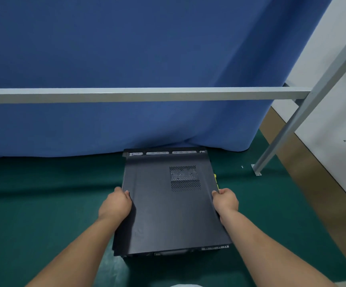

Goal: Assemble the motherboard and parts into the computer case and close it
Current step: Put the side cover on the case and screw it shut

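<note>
With both hands on the dark side panel (163, 206), we look to be at the closing step, the lid going onto the computer case (169, 252) that lies flat on the green mat (43, 204), near the middle of the bench and just short of the blue curtain (126, 59). Left hand (115, 204) grips the panel's left edge, fingers curled over it with the thumb side on top; right hand (226, 198) pinches the right edge the same way, so both hands are clamped on the panel, one per side. Over the chassis it sits, vent grille (185, 178) toward the far right, but the far rim of the case, with its slotted metal tabs (157, 153), shows bare beyond the panel's far edge, and the near edge overhangs the case, so by my reading it is not home yet. A bit of yellow (215, 180) peeks from the right side; what it is I cannot tell. Next move, I'd judge, calls for an even push away toward the curtain, both sides level, so the hooks catch along the rails. Skew it and one side could ride up. Whether screws wait nearby is not visible.
</note>
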